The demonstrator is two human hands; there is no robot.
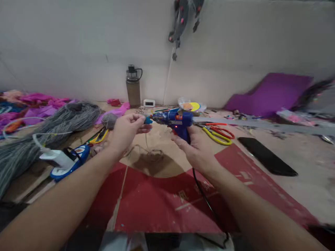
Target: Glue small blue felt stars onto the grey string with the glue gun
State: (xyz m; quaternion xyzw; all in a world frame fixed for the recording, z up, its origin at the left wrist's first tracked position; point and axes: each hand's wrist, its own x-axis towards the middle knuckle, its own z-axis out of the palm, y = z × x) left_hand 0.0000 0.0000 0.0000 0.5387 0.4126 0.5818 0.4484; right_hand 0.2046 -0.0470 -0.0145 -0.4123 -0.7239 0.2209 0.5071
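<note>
Head view, near to far: could snag black cord [202, 196] at 5 o'clock, if swinging glue gun [180, 120] too wide. Gripping glue gun mid-frame w/ R hand [195, 148]; pinching small blue piece [148, 120] at 9 o'clock w/ L hand [131, 126], v. near nozzle [153, 117]. Might burn L hand or misplace glue, b/c of so little clearance. Can't confirm contact, nor blue piece's shape, mostly covered by L hand. Can't ID pale strip [248, 124] at 3 o'clock, blurred & cut off, poss. glue stick. Can't see top of hanging ornament [181, 21], 12 o'clock, cropped.
</note>
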